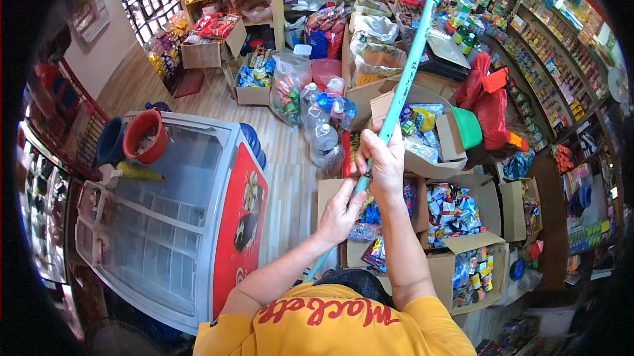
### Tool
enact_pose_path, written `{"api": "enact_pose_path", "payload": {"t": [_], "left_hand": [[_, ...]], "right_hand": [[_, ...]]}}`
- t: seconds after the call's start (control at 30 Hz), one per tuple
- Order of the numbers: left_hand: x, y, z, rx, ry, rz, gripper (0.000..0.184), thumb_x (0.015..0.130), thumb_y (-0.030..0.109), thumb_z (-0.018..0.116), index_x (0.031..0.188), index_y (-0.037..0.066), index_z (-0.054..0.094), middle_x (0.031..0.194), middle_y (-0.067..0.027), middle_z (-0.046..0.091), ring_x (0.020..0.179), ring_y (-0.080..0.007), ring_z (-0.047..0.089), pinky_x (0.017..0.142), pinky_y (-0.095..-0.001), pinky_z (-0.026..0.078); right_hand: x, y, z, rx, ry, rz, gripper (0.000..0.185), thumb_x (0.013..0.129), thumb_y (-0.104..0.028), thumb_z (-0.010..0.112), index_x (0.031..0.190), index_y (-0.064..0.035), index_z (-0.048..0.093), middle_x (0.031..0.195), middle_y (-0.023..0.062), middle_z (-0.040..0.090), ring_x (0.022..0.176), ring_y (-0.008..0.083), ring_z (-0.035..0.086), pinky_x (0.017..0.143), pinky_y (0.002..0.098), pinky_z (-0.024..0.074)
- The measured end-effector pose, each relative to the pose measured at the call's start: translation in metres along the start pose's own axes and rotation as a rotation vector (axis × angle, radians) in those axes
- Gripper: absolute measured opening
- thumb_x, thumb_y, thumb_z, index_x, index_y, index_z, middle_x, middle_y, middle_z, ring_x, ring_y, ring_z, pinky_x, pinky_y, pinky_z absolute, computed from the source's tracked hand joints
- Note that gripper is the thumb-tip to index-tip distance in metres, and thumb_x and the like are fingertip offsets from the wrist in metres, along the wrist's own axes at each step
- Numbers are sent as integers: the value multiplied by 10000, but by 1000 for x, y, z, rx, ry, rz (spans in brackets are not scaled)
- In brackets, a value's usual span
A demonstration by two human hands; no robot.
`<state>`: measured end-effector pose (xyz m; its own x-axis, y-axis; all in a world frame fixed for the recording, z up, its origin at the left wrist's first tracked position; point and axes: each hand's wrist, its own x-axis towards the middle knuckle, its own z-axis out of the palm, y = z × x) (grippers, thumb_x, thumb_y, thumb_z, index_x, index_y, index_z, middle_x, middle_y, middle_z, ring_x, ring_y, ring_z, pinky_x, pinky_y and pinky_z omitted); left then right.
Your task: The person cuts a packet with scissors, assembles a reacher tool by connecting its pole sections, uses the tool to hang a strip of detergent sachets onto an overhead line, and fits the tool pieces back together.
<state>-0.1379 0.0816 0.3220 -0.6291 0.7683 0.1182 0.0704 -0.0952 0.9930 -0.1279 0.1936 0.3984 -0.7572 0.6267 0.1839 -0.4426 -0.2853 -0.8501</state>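
A long teal pole [405, 82] runs diagonally from near my waist up to the top right, with a forked hook at its upper end. My right hand [383, 160] is closed round the pole at its middle. Lower down, my left hand [343, 209] grips the same pole, thumb along it, close beside the right hand. Behind the pole are open cardboard boxes [436, 170] of packaged goods. The pole's lowest part is partly hidden by my left arm.
A glass-topped freezer [224, 224] stands at the left with a red bowl [146, 135] on it. Clear plastic bottles [317, 118] stand on the floor ahead. Stocked shelves [548, 59] curve along the right. A red plastic bag [492, 108] hangs near a green container [467, 128].
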Motion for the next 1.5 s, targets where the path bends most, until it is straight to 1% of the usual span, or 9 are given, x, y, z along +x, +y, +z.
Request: {"api": "enact_pose_path", "payload": {"t": [0.23,0.33,0.53,0.77,0.87,0.93,1.03,1.27,1.5], "left_hand": [[14,33,5,-416,53,58,250,909,157,513,1075,-21,456,770,-13,549,606,-63,509,540,-223,436],[18,28,-2,-337,-38,-28,243,911,149,510,1081,-15,456,791,-17,549,620,-54,503,537,-211,424],[22,16,3,-350,-53,48,279,907,121,513,1150,1,449,843,-44,586,605,-73,536,521,-187,423],[26,25,4,-394,37,2,175,896,128,546,1011,9,490,705,12,506,541,-33,432,484,-189,364],[23,30,6,-368,58,13,162,896,127,545,999,12,493,694,18,496,535,-28,412,477,-190,350],[22,28,9,-354,57,31,157,896,125,545,994,13,494,688,20,492,531,-27,403,474,-192,344],[21,22,11,-336,17,50,164,899,108,531,1019,7,480,715,2,514,549,-29,421,491,-183,356],[20,4,15,-143,65,194,225,887,70,544,1073,-28,465,813,-30,572,686,-57,501,608,-207,425],[19,2,11,-5,63,120,264,875,59,560,1094,-56,468,895,-65,589,798,-72,530,694,-220,442]], "right_hand": [[1,-1,2,-77,49,-50,213,853,-93,555,948,-76,366,587,19,412,398,118,428,436,272,445],[0,-1,5,-30,48,-28,202,854,-93,557,933,-74,372,589,18,421,416,117,443,460,271,450],[9,4,-6,-24,15,-20,182,823,-76,561,909,-91,401,581,8,401,476,103,388,453,250,352],[9,6,-5,32,10,-20,154,822,-57,568,875,-73,424,616,22,461,504,105,449,476,245,376],[19,6,-22,64,-155,32,144,846,-143,568,854,-62,450,639,44,484,517,147,479,495,267,403],[24,-8,-8,348,-134,98,291,903,-340,491,904,-49,485,650,89,496,509,206,503,486,285,438],[39,-15,-25,513,-439,200,324,964,-377,341,1002,-85,475,598,18,382,391,107,363,340,235,317],[28,-15,-15,221,-212,90,233,954,-338,403,945,-116,474,558,-6,344,345,69,293,316,214,291],[26,-14,-10,70,-11,68,178,916,-226,504,838,-104,401,529,5,363,339,87,342,314,233,301]]}}
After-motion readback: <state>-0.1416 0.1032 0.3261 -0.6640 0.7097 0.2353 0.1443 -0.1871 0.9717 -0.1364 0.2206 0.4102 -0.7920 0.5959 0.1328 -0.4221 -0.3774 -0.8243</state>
